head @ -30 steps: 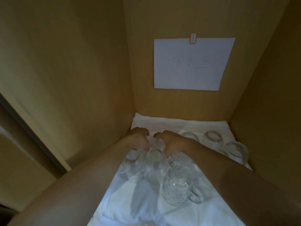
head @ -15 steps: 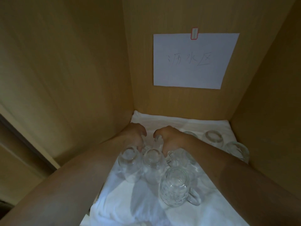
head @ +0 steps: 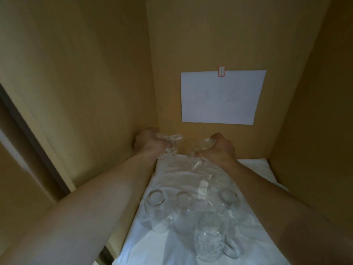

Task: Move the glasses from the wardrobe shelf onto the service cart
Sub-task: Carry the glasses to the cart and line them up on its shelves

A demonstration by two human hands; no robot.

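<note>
Inside a wooden wardrobe, clear glasses stand on a white cloth (head: 172, 251) that covers the shelf. My left hand (head: 149, 143) grips one clear glass (head: 171, 143) and holds it lifted above the cloth near the back left corner. My right hand (head: 219, 148) grips a second clear glass (head: 200, 150), also raised. Below them several glasses remain standing: one (head: 155, 203) at the left, one (head: 183, 205) in the middle, one (head: 227, 199) at the right. A handled glass mug (head: 210, 238) stands nearest me. The service cart is out of view.
A white paper sheet (head: 221, 98) with faint writing hangs on the back wall under a red-edged clip. Wooden side walls close in the shelf on the left and right. A dark door edge (head: 32, 142) runs down the left.
Both hands, earlier down among the glasses at the back of the cloth, have each lifted a glass. The view has tilted up.
</note>
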